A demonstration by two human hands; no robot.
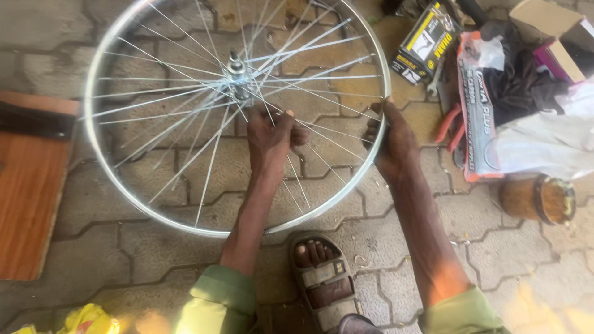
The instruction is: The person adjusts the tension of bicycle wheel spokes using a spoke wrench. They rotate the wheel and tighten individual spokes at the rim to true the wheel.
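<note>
A silver bicycle wheel rim [99, 167] with thin spokes and a metal hub [236, 69] is held tilted over the paved ground. My left hand [270, 137] reaches through the wheel and pinches a spoke a little below the hub. On the rim's right side, my right hand [391, 141] grips the metal hoop. Both my sleeves are green. My sandalled foot [320, 272] rests on the paving just below the wheel.
A wooden board [28, 185] lies at the left. At the right are a small yellow-and-black box [427, 42], an orange-edged plastic packet [476, 111], red-handled pliers [447, 127], a cardboard box [550, 31], cloth and a round tin [538, 199]. Yellow plastic [86, 320] sits bottom left.
</note>
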